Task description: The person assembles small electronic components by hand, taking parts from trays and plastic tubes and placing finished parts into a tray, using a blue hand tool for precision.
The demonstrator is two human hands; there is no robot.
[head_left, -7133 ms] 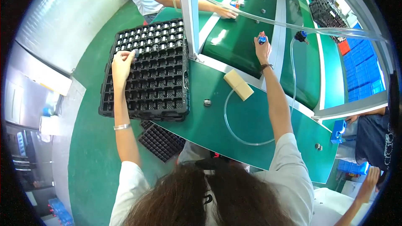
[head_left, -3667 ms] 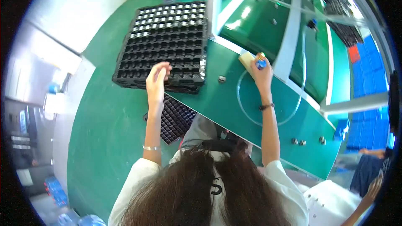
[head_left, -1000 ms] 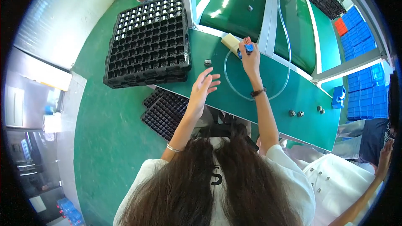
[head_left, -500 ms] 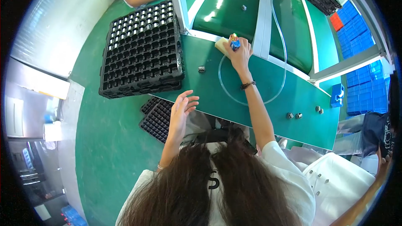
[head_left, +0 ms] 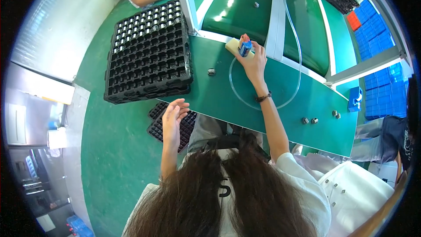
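Observation:
My right hand [head_left: 252,66] is at the far edge of the green worktable. Its fingers are spread beside a small blue-and-orange device [head_left: 244,47], which stands on a pale yellow block [head_left: 232,46]; whether the thumb touches it I cannot tell. My left hand [head_left: 175,116] hangs in front of the table's near edge, fingers loosely apart, holding nothing. A small metal part [head_left: 211,71] lies on the table between the device and a stack of black compartment trays [head_left: 149,63]. The top tray has shiny metal pieces in its far rows and bare pockets nearer me.
Clear tubing [head_left: 299,39] loops over the worktable [head_left: 280,87]. Several metal parts [head_left: 309,120] and a blue fixture [head_left: 354,99] sit at the right. Metal posts [head_left: 276,17] flank green conveyor belts [head_left: 237,8]. A white bin [head_left: 355,184] stands at my right. Other people work nearby.
My left hand has moved left and slightly down. My right hand's fingers have opened from around the blue-and-orange device, so more of it shows.

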